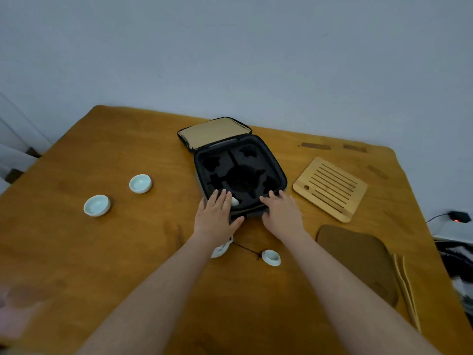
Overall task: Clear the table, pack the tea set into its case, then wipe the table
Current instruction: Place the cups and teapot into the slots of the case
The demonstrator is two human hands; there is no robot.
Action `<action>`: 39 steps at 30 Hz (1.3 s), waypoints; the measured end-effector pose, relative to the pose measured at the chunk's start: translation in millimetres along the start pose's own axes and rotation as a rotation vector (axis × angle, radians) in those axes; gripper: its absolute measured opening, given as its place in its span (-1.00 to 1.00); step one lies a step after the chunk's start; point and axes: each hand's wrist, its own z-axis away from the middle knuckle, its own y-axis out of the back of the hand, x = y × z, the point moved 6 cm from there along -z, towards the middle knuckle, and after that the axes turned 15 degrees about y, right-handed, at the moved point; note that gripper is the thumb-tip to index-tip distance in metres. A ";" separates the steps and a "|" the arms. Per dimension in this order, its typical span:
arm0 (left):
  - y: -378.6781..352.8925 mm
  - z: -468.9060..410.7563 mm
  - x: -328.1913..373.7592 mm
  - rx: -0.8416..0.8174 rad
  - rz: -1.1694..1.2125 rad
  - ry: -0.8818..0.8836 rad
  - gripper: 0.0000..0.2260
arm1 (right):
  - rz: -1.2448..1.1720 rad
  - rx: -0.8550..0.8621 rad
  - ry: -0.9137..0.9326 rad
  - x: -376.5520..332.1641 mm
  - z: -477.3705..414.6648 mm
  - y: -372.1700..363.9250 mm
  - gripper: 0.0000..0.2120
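A black tea-set case (277,172) lies unzipped in the middle of the wooden table (128,252), its lid folded back and its foam cut-outs mostly bare. My left hand (216,213) rests flat on the case's near left corner, fingers straight, partly covering a white cup (235,201) in a slot. My right hand (281,213) lies flat on the near right corner. Two pale cups (140,183) (97,205) stand to the left. A white teapot (221,249) is half hidden under my left wrist, and its lid (271,257) lies beside it.
A slatted bamboo tray (330,188) lies right of the case. A brown cloth mat (358,260) and a thin wooden piece (407,290) sit near the right edge. A black device with a red light (459,217) lies beyond the table's right side.
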 end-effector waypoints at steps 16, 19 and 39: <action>30.9 -44.6 -103.5 0.119 0.576 0.059 -0.56 | -0.111 -0.033 -0.196 -6.9 -16.7 6.5 -0.58; 17.4 -73.7 -168.1 -0.002 0.433 0.265 -0.47 | -0.114 -0.028 -0.216 -4.5 -18.6 2.2 -0.60; 15.5 -131.2 -222.4 0.021 0.208 0.386 -0.55 | -0.215 0.035 -0.315 -0.7 -20.8 6.8 -0.65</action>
